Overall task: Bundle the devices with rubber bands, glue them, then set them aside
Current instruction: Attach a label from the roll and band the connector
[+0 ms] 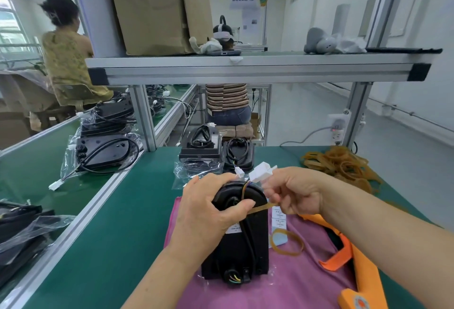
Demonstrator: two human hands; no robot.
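A black device [242, 242] with a cable and coloured wires lies on a pink cloth [302, 281] in front of me. My left hand [211, 208] grips its rounded far end, thumb on top. My right hand [292, 192] pinches a tan rubber band [261, 208] and holds it stretched across the device's top. A white connector [261, 171] sticks up above my right hand. A loose rubber band [287, 242] lies on the cloth beside white labels. An orange glue gun [356, 264] rests at the right under my right forearm.
A heap of rubber bands [344, 166] lies on the green table [137, 222] at the far right. Two more black devices [216, 149] stand behind my hands. Bagged devices [105, 146] are stacked on the left bench. A metal shelf [258, 68] runs overhead; people sit beyond.
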